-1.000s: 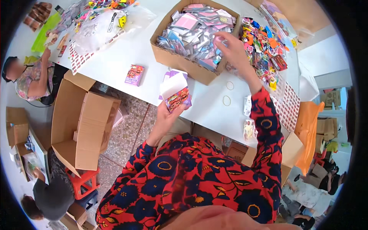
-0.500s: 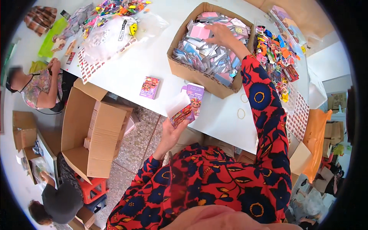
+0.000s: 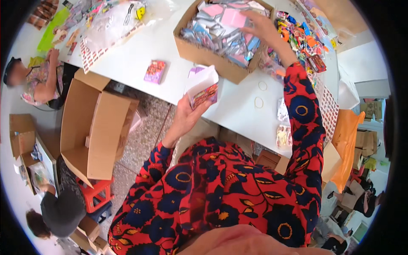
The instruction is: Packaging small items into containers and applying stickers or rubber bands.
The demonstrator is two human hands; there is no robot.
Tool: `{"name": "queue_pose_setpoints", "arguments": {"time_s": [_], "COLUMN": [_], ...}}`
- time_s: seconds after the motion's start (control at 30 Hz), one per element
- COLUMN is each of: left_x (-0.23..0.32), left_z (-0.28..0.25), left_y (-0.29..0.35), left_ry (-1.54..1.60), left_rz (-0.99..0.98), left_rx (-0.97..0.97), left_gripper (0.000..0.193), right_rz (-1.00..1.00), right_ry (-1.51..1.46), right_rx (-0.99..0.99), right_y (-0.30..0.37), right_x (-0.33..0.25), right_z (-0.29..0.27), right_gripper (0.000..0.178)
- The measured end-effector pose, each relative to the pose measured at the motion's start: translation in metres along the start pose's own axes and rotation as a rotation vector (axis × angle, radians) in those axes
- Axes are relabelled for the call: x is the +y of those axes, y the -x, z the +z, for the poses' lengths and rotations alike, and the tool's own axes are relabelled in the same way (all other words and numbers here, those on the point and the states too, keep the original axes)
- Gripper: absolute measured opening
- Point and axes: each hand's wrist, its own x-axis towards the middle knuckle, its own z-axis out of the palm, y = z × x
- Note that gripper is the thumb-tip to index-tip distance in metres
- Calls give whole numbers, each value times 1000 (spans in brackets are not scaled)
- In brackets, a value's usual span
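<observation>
My left hand (image 3: pixel 189 111) is closed round a small printed box (image 3: pixel 205 95), purple and red, whose white flap stands up at the open top. A second purple box lies on the table behind it, mostly hidden. Over the cardboard carton (image 3: pixel 233 75), my right hand (image 3: pixel 262 29) pinches a pink flat packet (image 3: pixel 233 18) between thumb and fingers. Beneath it the carton is heaped with flat packets (image 3: pixel 216 32) in pink, blue and silver. To the left, a small purple and red box (image 3: pixel 155 71) lies alone on the white table (image 3: pixel 170 59).
Colourful small trinkets (image 3: pixel 304 36) spread right of the carton. Two rubber bands (image 3: pixel 259 102) and small patterned packs (image 3: pixel 283 136) lie near the table's front edge. A large open carton (image 3: pixel 100 131) stands at the left. Co-workers sit at the left, one at the table's edge (image 3: pixel 36 83).
My right hand has lifted slightly from the heap with the pink packet. The view has shifted, and the held box has turned, its flap now more upright. Patterned packs by my right sleeve have come into sight.
</observation>
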Motion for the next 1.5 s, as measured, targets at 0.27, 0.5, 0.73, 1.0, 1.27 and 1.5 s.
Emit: {"name": "queue_pose_setpoints", "arguments": {"time_s": [0.27,0.5,0.73,1.0,1.27,1.5], "left_x": [1,12,28,34,29,29], "left_z": [33,50,59,61,62,63], "left_y": [2,3,3,5,6,1], "left_ry": [74,62,-54,-118,-55,-98], "left_rz": [22,24,40,18,42,52], "left_rx": [-45,-165,-340,-388,-367,-389], "left_gripper": [47,44,44,47,46,47], "right_rz": [204,122,-162,-315,-215,-95], "right_ry": [-208,-472,-310,-213,-147,-267], "right_rx": [51,3,-238,-252,-297,-134], "right_y": [47,98,111,113,113,120], "right_x": [-74,-151,-171,-179,-188,-175], "right_z": [-111,-183,-192,-178,-164,-159], "right_gripper": [40,51,45,45,51,41]}}
